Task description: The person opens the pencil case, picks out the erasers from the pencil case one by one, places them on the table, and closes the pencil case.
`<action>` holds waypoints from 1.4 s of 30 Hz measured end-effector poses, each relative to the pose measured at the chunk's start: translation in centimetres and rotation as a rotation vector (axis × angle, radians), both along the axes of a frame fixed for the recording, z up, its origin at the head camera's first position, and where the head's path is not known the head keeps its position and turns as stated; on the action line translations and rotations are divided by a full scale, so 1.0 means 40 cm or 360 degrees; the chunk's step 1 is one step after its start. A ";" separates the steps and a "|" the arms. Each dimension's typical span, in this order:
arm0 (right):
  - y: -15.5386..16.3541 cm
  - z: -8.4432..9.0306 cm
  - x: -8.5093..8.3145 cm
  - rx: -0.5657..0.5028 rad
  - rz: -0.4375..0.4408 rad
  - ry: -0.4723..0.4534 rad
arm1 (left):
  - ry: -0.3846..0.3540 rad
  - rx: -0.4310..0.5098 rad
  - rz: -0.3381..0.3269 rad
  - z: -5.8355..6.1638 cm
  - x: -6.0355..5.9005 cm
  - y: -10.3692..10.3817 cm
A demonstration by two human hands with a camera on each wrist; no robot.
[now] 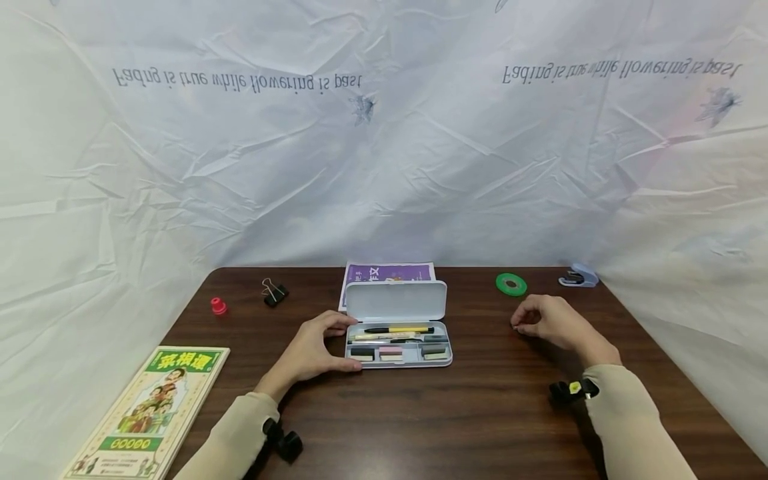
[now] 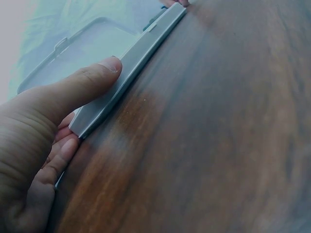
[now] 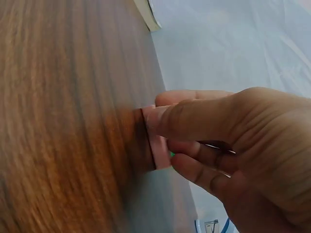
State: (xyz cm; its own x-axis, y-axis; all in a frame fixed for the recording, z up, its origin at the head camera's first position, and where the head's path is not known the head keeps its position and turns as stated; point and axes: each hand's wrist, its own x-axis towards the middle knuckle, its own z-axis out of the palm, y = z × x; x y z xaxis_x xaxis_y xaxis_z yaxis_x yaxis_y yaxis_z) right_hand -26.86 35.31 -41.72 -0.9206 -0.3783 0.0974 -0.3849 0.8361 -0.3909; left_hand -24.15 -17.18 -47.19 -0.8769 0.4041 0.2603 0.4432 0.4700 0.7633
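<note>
An open grey pencil case (image 1: 397,347) stands mid-table with its lid (image 1: 396,301) raised. Inside lie a yellow and black pen (image 1: 399,329) and small erasers in the front compartments. My left hand (image 1: 336,344) grips the case's left end, thumb on the front wall and fingers behind. In the left wrist view the thumb (image 2: 92,77) presses the case's wall (image 2: 131,63). To the right of the case, my right hand (image 1: 519,325) rests on the table. In the right wrist view its thumb and fingers (image 3: 194,121) pinch a small flat pink eraser (image 3: 158,145) against the wood.
A green tape roll (image 1: 511,284) and a pale blue stapler (image 1: 579,275) lie at the back right. A purple booklet (image 1: 389,273) lies behind the case. A black binder clip (image 1: 274,292) and a red cap (image 1: 219,306) sit back left, and a green-covered book (image 1: 147,410) front left.
</note>
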 end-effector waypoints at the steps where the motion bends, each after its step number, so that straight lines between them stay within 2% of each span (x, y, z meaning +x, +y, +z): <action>1: 0.000 0.004 0.001 -0.0005 0.0008 -0.0010 | 0.0004 -0.0004 0.0000 -0.001 -0.001 0.000; 5: -0.008 0.027 0.009 -0.0110 -0.0010 -0.0010 | 0.0007 0.0004 -0.0011 -0.004 -0.002 0.000; 7: -0.022 0.045 0.017 -0.0252 -0.0030 -0.0018 | 0.0006 0.0011 -0.0012 -0.004 -0.001 0.000; 14: -0.128 0.106 0.047 -0.0538 0.0058 0.0244 | 0.0011 0.0005 -0.0014 -0.004 -0.005 -0.002; 19: -0.217 0.101 0.046 -0.0802 0.0209 0.0257 | 0.0000 0.0004 -0.0015 -0.005 -0.007 -0.005; 23: -0.271 0.076 0.045 -0.0870 0.0305 0.0187 | -0.0005 0.0005 -0.0012 -0.006 -0.007 -0.005; 28: -0.317 0.032 0.048 -0.0873 0.0398 0.0092 | -0.0017 -0.0002 -0.0011 -0.008 -0.008 -0.003; 30: -0.328 0.014 0.043 -0.0826 0.0440 0.0083 | -0.0017 -0.0003 -0.0008 -0.008 -0.008 -0.003; 38: -0.340 -0.025 0.033 -0.0431 0.0605 0.0089 | -0.0008 -0.0008 -0.0006 -0.007 -0.007 -0.002; 42: -0.345 -0.028 0.030 -0.0319 0.0687 0.0142 | -0.0006 -0.0016 0.0002 -0.007 -0.006 -0.004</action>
State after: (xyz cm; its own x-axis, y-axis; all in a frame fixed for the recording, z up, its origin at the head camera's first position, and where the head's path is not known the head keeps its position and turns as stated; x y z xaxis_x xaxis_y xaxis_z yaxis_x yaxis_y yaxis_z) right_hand -25.67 21.51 -42.85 -0.6685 -0.6894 0.2791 -0.7194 0.5042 -0.4777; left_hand -24.38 -17.33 -47.46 -0.8782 0.4058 0.2531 0.4400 0.4781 0.7601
